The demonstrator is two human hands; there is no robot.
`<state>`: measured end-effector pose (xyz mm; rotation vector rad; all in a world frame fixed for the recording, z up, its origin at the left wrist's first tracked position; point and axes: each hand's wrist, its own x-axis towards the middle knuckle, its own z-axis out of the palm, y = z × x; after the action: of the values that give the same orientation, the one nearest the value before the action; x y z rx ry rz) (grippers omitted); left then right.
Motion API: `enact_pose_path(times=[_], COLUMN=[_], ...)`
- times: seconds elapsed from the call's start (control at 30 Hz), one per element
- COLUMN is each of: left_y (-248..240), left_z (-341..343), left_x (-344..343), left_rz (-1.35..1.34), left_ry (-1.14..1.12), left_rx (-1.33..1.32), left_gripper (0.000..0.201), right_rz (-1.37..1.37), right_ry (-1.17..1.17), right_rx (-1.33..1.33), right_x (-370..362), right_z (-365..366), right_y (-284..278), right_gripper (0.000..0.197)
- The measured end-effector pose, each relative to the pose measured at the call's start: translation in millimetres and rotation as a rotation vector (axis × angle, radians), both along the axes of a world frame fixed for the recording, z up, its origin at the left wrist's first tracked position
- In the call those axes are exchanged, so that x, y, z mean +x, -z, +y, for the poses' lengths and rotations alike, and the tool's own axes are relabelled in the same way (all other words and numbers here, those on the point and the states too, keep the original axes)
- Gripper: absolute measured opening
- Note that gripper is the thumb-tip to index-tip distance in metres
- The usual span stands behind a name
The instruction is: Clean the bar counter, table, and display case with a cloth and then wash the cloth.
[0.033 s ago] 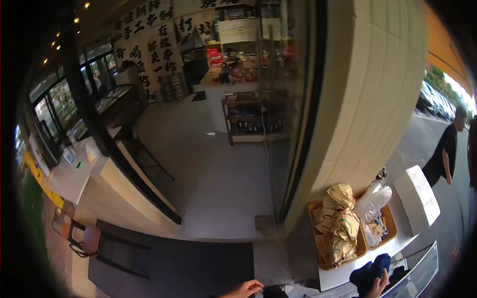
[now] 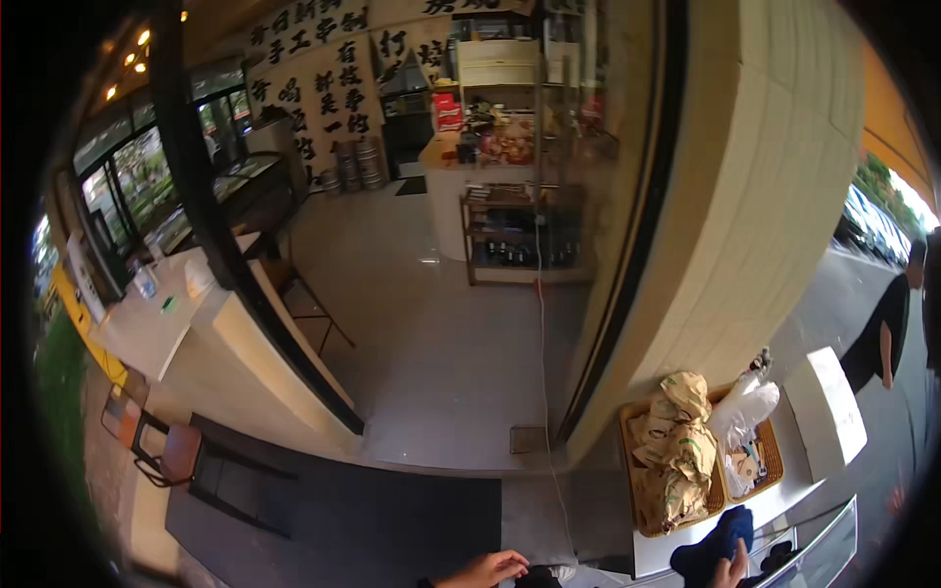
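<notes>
Slightly farther left than before, the right hand [image 2: 729, 569] has its fingers closed on a soft, dark blue cloth [image 2: 714, 548], near the front of the white worktop [image 2: 654, 552], below a brown woven basket [image 2: 628, 459]. The left hand [image 2: 498, 566] is loosely curled, fingers slightly parted.

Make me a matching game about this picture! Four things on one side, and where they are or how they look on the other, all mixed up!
Things:
1. Dark blue item
2. Brown paper bags
3. Left hand
4. Chair

Places and states:
A. No object can be seen in it
B. In the grip of the right hand
C. Far over on the left, with a brown seat
D. Piled in a wicker basket

Right pairs: 1-B, 2-D, 3-A, 4-C
</notes>
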<state>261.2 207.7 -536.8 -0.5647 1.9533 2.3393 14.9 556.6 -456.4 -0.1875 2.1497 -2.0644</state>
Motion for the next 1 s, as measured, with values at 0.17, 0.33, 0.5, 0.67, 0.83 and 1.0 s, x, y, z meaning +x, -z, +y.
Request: enact_pose_path(times=[0.17,0.33,0.5,0.67,0.83,1.0], left_y=[-89,-70,-63,-88,-105,-150], left_z=[-22,-50,-93,-123,-189,-320], left_x=[82,198,289,315,300,229], left_rz=[0.184,0.308,0.148,0.145,0.252,0.17], left_ry=[-0.311,-0.989,-1.418,-1.373,-0.838,-0.224], left_rx=[1.0,0.675,0.693,0.504,0.181,-0.646], left_gripper=[0.029,0.036,0.026,0.045,0.04,0.039], right_rz=[0.356,0.775,0.55,0.447,-0.705,-0.283], right_ry=[-0.949,-1.484,-1.569,-1.572,-1.581,-1.626], right_rx=[0.497,0.587,0.249,0.555,0.105,-0.072], right_x=[159,286,313,307,282,253], right_z=[-224,-339,-432,-509,-584,-686], right_y=[-82,-20,-3,63,100,42], right_gripper=[0.039,0.022,0.033,0.031,0.032,0.038])
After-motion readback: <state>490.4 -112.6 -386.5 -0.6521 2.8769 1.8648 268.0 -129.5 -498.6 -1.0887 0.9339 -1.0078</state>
